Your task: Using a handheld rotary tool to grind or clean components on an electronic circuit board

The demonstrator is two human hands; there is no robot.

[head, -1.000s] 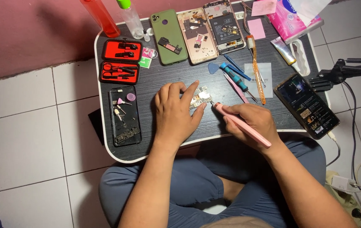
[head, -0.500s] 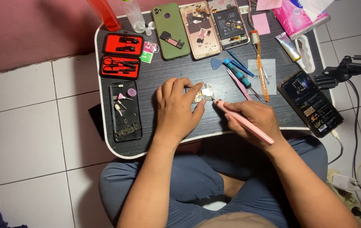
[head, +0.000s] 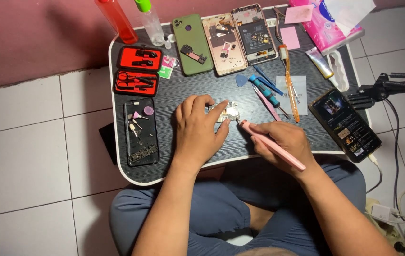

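My left hand [head: 197,130] presses a small circuit board [head: 226,113] flat against the black lap table [head: 183,90], fingers curled over its left side. My right hand [head: 285,142] grips a pink pen-shaped tool [head: 271,144], whose tip touches the board's right edge. Both hands rest near the middle of the table, close to its front edge.
Opened phones [head: 238,38] and a green back cover [head: 192,43] lie at the far side. Red tool cases [head: 138,71] and a black phone frame [head: 141,130] sit left. Screwdrivers [head: 266,92], an orange brush [head: 288,80] and a lit phone [head: 344,123] lie right. Bottles [head: 133,19] stand behind.
The view has shifted slightly. My hands have stayed on the board, with the pink tool's tip still working at its right edge.
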